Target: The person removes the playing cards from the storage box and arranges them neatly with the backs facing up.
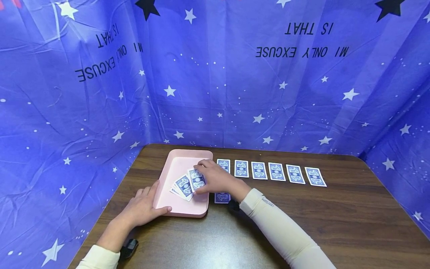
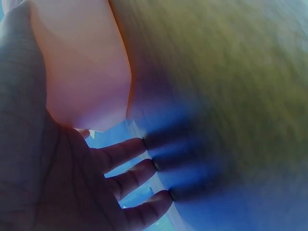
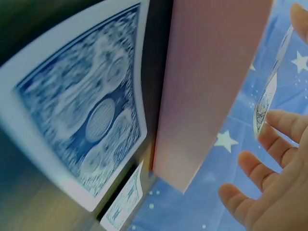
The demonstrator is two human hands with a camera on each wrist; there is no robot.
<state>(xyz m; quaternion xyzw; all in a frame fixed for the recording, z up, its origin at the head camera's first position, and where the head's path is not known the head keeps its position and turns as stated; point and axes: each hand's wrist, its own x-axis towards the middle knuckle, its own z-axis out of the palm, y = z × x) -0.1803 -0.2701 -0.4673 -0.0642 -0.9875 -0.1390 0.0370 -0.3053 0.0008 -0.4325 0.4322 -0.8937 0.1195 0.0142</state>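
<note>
My right hand [image 1: 218, 178] pinches a blue-backed playing card [image 1: 197, 180] by its edges, over the right part of a pink tray [image 1: 188, 214]. Several more cards [image 1: 183, 185] lie loosely fanned inside the tray, backs up. In the right wrist view the held card [image 3: 264, 108] is seen nearly edge-on between thumb and fingertips. My left hand [image 1: 142, 206] rests at the tray's front left corner, thumb along the front and fingers extended along the left side. The left wrist view shows those fingers [image 2: 127, 178] spread beside the tray wall [image 2: 86, 62].
A row of face-down cards [image 1: 259, 170] runs to the right across the back of the wooden table [image 1: 285, 224]. Another card [image 1: 222, 198] lies close to the tray's right side, partly under my right wrist. A blue starred curtain [image 1: 228, 93] surrounds the table.
</note>
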